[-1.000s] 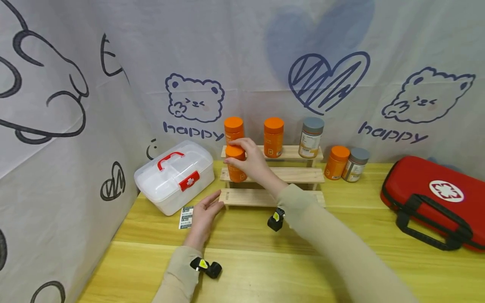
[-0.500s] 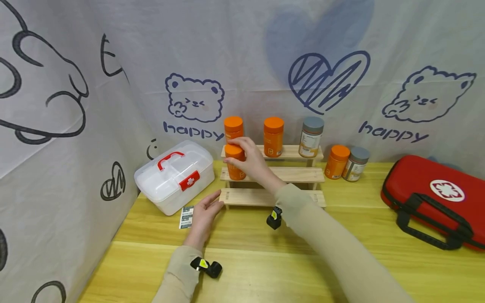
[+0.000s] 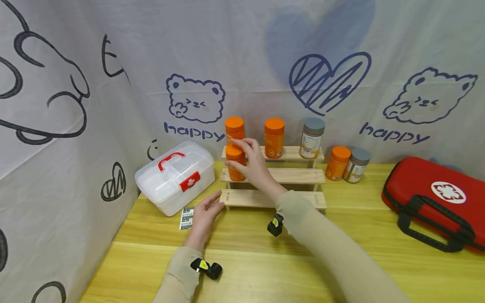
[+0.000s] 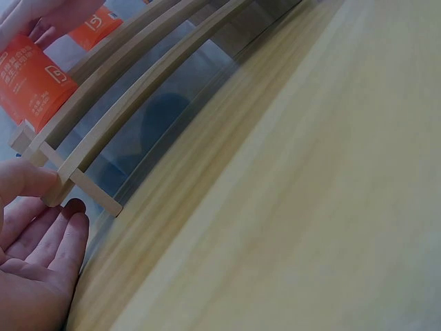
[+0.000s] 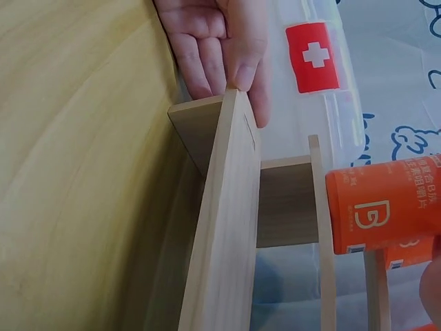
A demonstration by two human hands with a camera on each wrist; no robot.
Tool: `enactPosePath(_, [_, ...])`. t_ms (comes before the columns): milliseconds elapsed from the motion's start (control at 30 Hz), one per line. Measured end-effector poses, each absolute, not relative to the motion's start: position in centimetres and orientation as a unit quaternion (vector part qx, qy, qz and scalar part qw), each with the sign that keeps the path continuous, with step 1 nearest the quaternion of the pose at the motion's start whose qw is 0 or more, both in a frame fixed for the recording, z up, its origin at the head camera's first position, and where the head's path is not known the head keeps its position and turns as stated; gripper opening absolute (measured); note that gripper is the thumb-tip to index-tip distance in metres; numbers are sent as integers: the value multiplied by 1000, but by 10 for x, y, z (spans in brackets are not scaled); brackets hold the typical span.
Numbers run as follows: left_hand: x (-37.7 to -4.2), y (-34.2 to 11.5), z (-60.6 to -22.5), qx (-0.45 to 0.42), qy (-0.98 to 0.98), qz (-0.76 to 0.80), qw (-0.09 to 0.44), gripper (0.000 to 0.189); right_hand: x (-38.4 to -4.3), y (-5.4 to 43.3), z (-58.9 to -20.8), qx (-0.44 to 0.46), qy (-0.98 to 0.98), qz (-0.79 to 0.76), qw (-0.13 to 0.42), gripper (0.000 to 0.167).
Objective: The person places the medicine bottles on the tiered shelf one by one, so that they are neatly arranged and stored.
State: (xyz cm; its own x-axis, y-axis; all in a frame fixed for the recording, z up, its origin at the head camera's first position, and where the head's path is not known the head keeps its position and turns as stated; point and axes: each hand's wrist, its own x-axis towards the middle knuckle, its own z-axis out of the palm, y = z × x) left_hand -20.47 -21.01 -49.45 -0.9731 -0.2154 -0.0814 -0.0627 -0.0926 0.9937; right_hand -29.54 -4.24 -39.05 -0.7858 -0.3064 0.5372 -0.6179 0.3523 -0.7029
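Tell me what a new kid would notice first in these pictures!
Probably the big red first-aid case with its round white emblem, on the right side of the table. Next, the orange bottle that the right hand grips, on the middle step of the wooden stand, left end. Then the scribbled heart drawing on the cloth backdrop behind the stand.

One pale wooden tiered rack (image 5: 224,221), left hand (image 5: 207,27) at the near slat's end, thumb tip on its edge, beside a wood-grain bench (image 5: 76,165). One orange bottle (image 5: 389,200), printed with a white B, base at the second slat; part of a second orange bottle (image 5: 408,254) behind; right hand (image 5: 432,293) partly in view below. One translucent box (image 5: 296,131), red label (image 5: 313,58) with white cross, before white cloth (image 5: 386,76) with blue line drawings.
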Motion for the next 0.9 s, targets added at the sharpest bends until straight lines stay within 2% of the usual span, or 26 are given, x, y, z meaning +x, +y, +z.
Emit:
enactPosePath(200, [-206,-210,-497,103,-672,-731,56,42,-290,-31,-391,307,-793,503,152,73])
enactPosePath(400, [-206,-211,-498,99,-669,-734,57,42,-281,-9,-399,333,-798,477,160,77])
enactPosePath(667, [-206,-212,-498,102,-665,-737,57,42,-265,26,-408,377,-826,388,155,69])
enactPosePath(900, [-205,-210,-496,101,-666,-737,56,42,-261,61,-413,411,-826,344,172,55])
